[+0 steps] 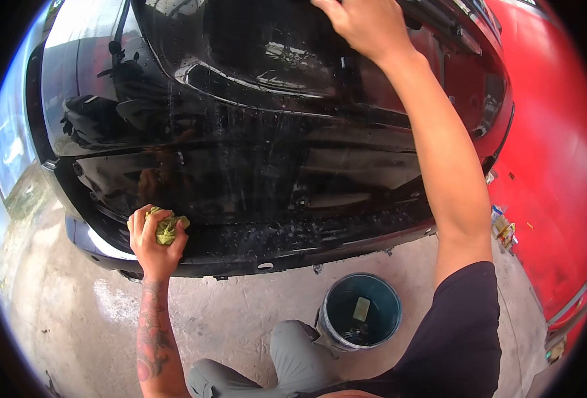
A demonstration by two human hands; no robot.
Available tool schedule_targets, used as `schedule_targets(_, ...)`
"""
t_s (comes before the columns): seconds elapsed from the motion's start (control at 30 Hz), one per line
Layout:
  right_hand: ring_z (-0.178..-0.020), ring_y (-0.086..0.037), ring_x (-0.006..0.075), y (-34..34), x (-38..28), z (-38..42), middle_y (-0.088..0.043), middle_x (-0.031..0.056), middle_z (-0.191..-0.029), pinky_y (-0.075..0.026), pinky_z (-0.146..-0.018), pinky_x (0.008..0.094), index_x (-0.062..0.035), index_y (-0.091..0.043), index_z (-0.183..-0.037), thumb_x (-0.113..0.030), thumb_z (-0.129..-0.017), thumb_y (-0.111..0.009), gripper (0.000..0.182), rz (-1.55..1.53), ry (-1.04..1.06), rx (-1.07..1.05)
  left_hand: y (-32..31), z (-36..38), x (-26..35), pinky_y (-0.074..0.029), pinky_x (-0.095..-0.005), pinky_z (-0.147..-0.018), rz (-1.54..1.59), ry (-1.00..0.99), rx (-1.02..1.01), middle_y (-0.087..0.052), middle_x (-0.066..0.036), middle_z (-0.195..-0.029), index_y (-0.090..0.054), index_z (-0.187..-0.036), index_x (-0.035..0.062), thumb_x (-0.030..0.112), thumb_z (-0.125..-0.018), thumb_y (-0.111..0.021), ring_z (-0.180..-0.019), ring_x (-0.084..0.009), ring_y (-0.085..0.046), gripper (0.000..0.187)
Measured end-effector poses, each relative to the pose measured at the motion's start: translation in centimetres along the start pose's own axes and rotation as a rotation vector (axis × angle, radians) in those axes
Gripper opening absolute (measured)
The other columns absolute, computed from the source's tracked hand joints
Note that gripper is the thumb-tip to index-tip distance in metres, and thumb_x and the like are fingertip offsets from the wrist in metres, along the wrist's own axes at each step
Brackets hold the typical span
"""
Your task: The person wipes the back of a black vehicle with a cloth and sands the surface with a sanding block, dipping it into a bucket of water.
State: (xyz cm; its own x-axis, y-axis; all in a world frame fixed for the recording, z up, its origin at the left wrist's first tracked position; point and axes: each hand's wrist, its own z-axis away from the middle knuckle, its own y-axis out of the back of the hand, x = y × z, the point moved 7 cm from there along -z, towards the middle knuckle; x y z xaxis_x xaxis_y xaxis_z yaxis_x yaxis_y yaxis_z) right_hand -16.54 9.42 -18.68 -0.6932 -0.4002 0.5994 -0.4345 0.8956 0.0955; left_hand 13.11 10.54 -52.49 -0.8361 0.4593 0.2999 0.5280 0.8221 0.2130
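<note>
A glossy black car body panel (253, 159), shaped like a bumper, spans the view, with water drops and whitish streaks on its surface. At its lower left edge, my left hand (156, 240) is closed round a crumpled yellow-green cloth (168, 227) that touches the panel. My right hand (366, 26) reaches across to the panel's upper part. A digit points left at the top edge of the view; the other fingers are cut off, so whether they grip anything is hidden.
A dark bucket (325, 325) of water stands on the concrete floor (207, 302), near my knees, with a pale block (361, 308) in it. A red car panel (545, 146) is at right. Small litter (504, 230) lies beside it.
</note>
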Motion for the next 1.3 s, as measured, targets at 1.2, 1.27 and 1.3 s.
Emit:
schedule_targets(1.2, -0.109, -0.067, 0.0382, 2.3, 2.7, 2.5, -0.071, 0.0184, -0.117, -0.053, -0.098, 0.0434, 0.0017, -0.071, -0.115, -0.009, -0.085, -0.074, 0.032, 0.001, -0.083, -0.014, 0.2, -0.1, 0.0, -0.052, -0.0454, -0.086, -0.007, -0.017, 0.0, -0.066, -0.015, -0.108, -0.071, -0.095, 0.0079, 0.013, -0.071, -0.081, -0.1, -0.0355, -0.061, 0.026)
schedule_targets(1.27, -0.11, -0.066, 0.0389, 1.3, 1.5, 1.4, -0.071, 0.019, -0.117, -0.053, -0.097, 0.044, 0.0013, -0.071, -0.115, -0.009, -0.084, -0.075, 0.032, -0.026, -0.049, 0.002, 0.1, -0.1, 0.1, -0.052, -0.0455, -0.086, -0.015, -0.021, 0.002, -0.066, -0.015, -0.108, -0.071, -0.095, 0.0078, 0.013, -0.071, -0.081, -0.1, -0.0356, -0.061, 0.027)
schedule_targets(1.3, -0.11, -0.066, 0.0389, 0.9, 0.5, 0.7, -0.071, 0.019, -0.117, -0.053, -0.097, 0.0445, 0.0012, -0.071, -0.114, -0.009, -0.084, -0.075, 0.032, -0.029, -0.025, 0.02, 0.1, -0.1, 0.1, -0.051, -0.0453, -0.086, -0.017, -0.023, 0.001, -0.066, -0.015, -0.108, -0.071, -0.095, 0.0077, 0.013, -0.071, -0.081, -0.1, -0.0355, -0.061, 0.027)
